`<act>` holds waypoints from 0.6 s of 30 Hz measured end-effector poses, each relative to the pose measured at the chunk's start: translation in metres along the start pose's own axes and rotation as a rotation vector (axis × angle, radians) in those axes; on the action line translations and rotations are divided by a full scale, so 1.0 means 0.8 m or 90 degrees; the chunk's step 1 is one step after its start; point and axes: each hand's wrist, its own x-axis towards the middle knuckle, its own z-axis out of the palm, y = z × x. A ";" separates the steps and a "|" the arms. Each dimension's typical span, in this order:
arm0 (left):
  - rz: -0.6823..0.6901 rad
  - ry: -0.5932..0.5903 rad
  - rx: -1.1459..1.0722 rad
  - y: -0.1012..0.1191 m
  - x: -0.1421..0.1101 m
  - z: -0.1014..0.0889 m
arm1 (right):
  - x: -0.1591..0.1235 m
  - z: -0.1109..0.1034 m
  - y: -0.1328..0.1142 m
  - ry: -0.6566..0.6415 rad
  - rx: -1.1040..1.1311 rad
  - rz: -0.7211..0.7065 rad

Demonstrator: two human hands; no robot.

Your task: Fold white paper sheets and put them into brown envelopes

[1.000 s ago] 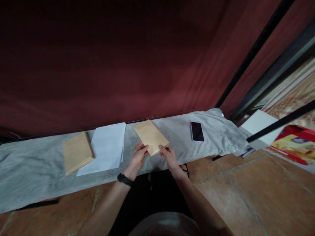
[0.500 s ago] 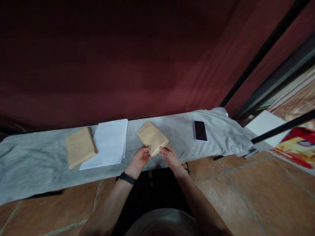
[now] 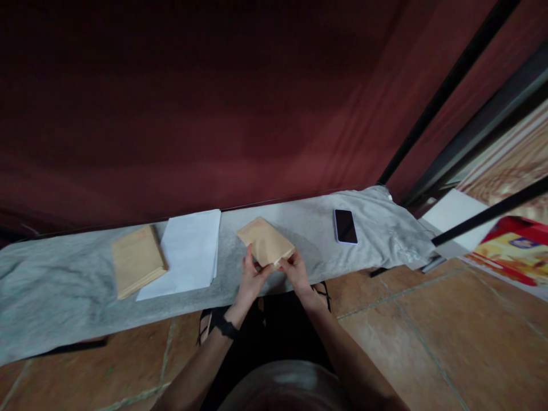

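Observation:
A brown paper envelope is held between both hands just over the grey cloth. My left hand grips its lower left side, with the thumb at the near edge and a finger reaching up along the side. At the near right corner, the fingers of my right hand pinch the envelope, where a pale strip shows along the edge. To the left lies a stack of similar brown envelopes, partly over a pile of white paper sheets.
A phone with a dark screen lies on the cloth to the right. Behind the narrow covered surface rises a dark red wall. A black bar, a white board and a red-and-yellow box stand at the right, above the tiled floor.
My left hand has turned and shifted its grip, a finger now extending up the envelope's left side. The near edge of the envelope looks more closed, and the right hand stays at its corner.

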 end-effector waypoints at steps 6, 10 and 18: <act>-0.047 0.007 -0.007 -0.013 -0.009 0.007 | -0.005 -0.011 0.013 0.043 -0.142 -0.122; -0.080 0.024 -0.009 -0.005 -0.009 0.007 | -0.006 -0.014 0.021 0.062 -0.090 -0.120; -0.192 -0.009 -0.164 -0.006 -0.018 0.010 | -0.001 -0.014 0.026 0.093 0.004 -0.029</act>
